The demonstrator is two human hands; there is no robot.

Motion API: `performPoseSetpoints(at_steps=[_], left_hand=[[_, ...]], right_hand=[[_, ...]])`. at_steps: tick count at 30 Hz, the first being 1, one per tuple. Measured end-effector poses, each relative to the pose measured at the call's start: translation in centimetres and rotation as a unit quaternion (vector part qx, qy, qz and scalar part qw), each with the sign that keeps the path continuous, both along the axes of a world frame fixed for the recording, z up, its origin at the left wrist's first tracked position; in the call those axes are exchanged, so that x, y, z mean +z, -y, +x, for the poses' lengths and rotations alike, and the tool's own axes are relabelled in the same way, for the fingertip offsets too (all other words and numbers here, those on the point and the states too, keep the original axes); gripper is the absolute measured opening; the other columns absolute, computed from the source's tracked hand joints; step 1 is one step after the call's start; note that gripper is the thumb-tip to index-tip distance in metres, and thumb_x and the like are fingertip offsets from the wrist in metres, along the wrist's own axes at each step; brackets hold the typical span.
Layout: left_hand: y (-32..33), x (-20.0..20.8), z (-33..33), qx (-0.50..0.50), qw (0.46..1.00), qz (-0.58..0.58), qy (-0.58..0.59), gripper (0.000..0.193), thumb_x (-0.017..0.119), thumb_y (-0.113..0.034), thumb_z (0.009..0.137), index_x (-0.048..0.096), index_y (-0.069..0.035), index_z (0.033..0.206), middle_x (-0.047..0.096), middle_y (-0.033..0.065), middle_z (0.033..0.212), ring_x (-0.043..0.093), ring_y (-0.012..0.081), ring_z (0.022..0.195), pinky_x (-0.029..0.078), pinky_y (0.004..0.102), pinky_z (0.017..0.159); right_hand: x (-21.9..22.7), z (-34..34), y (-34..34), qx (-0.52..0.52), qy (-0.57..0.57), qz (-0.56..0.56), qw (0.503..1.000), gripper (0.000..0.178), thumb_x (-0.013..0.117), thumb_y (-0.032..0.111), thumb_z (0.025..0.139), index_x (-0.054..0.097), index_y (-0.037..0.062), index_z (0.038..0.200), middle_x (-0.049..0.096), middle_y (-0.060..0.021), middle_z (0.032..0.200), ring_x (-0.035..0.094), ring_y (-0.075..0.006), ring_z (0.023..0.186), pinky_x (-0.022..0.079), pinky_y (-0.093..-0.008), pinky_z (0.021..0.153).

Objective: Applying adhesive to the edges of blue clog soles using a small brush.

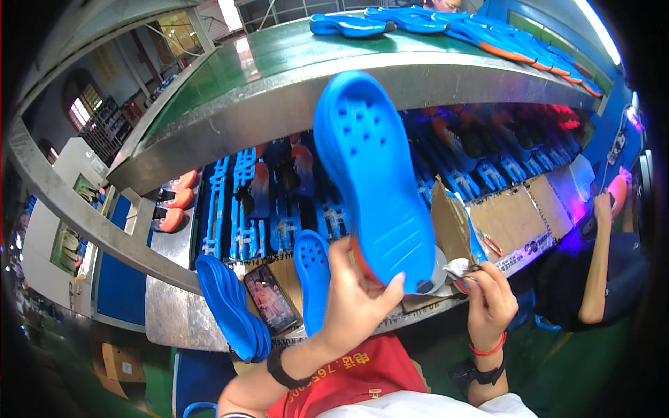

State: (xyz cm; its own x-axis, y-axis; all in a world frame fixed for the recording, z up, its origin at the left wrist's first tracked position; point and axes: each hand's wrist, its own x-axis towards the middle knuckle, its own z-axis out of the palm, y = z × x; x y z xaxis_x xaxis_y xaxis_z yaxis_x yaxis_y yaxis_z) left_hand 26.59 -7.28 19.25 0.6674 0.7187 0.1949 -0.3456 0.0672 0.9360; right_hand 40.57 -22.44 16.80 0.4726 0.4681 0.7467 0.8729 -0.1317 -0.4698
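My left hand [352,299] grips the heel end of a blue shoe sole [380,188], raised upright with its hollow side facing me. Round holes dot its forefoot, and a bit of orange shows at its edge near my fingers. To the right of the heel, my right hand [491,299] pinches a thin dark piece with a white wad [458,268] at its end; its exact kind is hard to make out. Behind the heel a pale round dish [439,273] is partly hidden. Left of my left hand another blue sole [312,275] lies on the bench.
A stack of blue soles [233,306] and a phone [272,298] lie at the left. Cardboard [519,212] with tweezers [490,242] is at the right. Beyond, shoes sit on blue racks [244,202] below a green-topped shelf [279,63] bearing soles. A co-worker [592,272] is at right.
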Motion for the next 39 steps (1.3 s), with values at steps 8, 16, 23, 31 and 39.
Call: performPoseSetpoints(at_steps=[8, 16, 23, 31, 39], left_hand=[[-10.3, 14.2, 11.5, -0.101, 0.976, -0.005, 0.194, 0.032, 0.054, -0.017, 0.098, 0.055, 0.011, 0.114, 0.063, 0.0174, 0.113, 0.066, 0.0262, 0.098, 0.055, 0.0344, 0.090], [-6.0, 9.6, -0.5, -0.012, 0.980, 0.183, -0.077, 0.063, 0.070, -0.005, 0.084, 0.036, 0.002, 0.136, 0.051, 0.0175, 0.129, 0.062, 0.0156, 0.080, 0.054, 0.0250, 0.069], [-6.8, -3.1, -19.2, 0.402, 0.799, 0.257, -0.366, 0.066, 0.076, -0.007, 0.076, 0.041, -0.003, 0.133, 0.052, 0.0095, 0.121, 0.046, 0.0146, 0.093, 0.042, 0.0288, 0.080], [-5.7, -15.4, -30.1, 0.395, 0.740, 0.116, -0.532, 0.033, 0.062, -0.029, 0.093, 0.051, 0.001, 0.102, 0.048, 0.0140, 0.102, 0.044, 0.0249, 0.093, 0.040, 0.0356, 0.083], [-5.0, -9.4, -26.2, 0.371, 0.750, 0.107, -0.536, 0.018, 0.043, -0.019, 0.102, 0.042, -0.001, 0.103, 0.050, 0.0161, 0.088, 0.049, 0.0268, 0.072, 0.043, 0.0350, 0.071]], right_hand=[[0.9, -0.1, 1.5, -0.013, -0.034, 0.015, 0.999, 0.014, 0.070, -0.007, 0.077, 0.064, -0.0033, 0.088, 0.066, -0.0182, 0.096, 0.066, -0.0254, 0.074, 0.051, -0.0299, 0.064], [-1.0, -0.4, -0.1, 0.018, -0.014, -0.027, 0.999, 0.014, 0.069, -0.009, 0.078, 0.064, -0.0041, 0.090, 0.066, -0.0198, 0.097, 0.067, -0.0271, 0.072, 0.053, -0.0309, 0.064], [-3.0, -0.5, -0.9, 0.029, -0.038, -0.053, 0.997, 0.013, 0.070, -0.007, 0.080, 0.065, -0.0039, 0.091, 0.066, -0.0177, 0.099, 0.066, -0.0247, 0.074, 0.052, -0.0299, 0.063], [-3.7, -1.3, -1.9, 0.054, -0.059, -0.070, 0.994, 0.012, 0.069, -0.007, 0.081, 0.064, -0.0056, 0.092, 0.066, -0.0170, 0.099, 0.064, -0.0201, 0.073, 0.050, -0.0272, 0.059], [-4.3, -1.4, -2.2, 0.058, -0.060, -0.086, 0.993, 0.013, 0.069, -0.007, 0.081, 0.064, -0.0055, 0.092, 0.065, -0.0160, 0.096, 0.062, -0.0187, 0.071, 0.048, -0.0259, 0.058]])
